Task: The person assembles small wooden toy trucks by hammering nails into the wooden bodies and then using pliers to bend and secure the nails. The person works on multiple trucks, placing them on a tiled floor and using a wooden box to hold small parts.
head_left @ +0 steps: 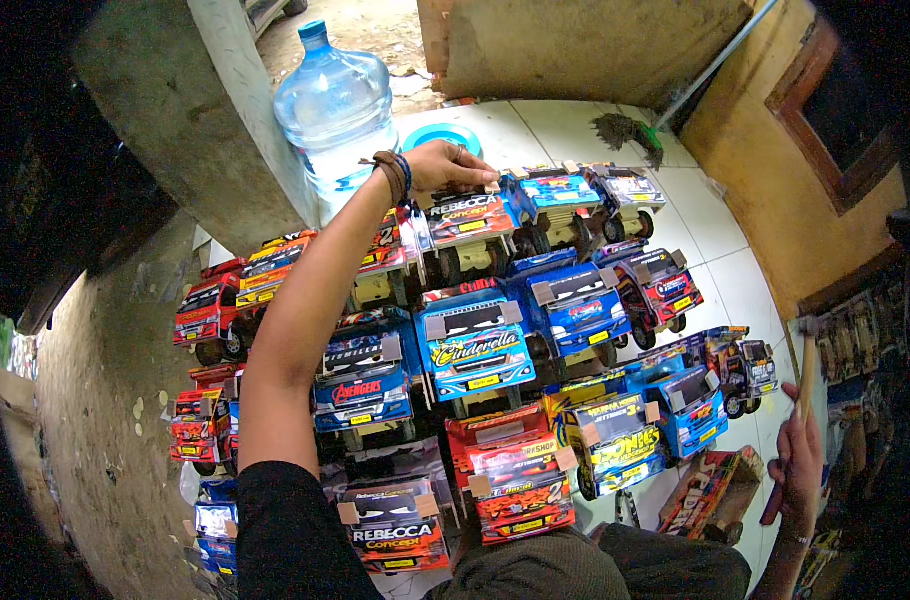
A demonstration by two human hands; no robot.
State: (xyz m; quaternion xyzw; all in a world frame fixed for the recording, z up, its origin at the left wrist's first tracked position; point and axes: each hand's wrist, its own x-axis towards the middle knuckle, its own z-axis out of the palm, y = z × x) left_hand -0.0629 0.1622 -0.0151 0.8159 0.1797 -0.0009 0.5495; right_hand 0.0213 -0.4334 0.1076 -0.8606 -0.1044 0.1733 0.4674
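My left hand [449, 168] reaches to the far row of toy trucks. Its fingers are pinched at a small brown tab on the top corner of a red-and-white toy truck [467, 216]. My right hand [801, 460], low at the right, is closed around a thin wooden-handled tool [804, 375]. The tool points up, and its small greyish head is too blurred to name. Nearest to this hand are a blue toy truck [697, 415] and a red toy truck body [710, 495], tilted on the tiles.
Several more toy trucks stand in rows, among them a light blue one [475, 345] and a red one [515, 480]. A large water bottle [333, 100] stands by the concrete pillar [200, 110]. A green mop [635, 135] leans at the far wall.
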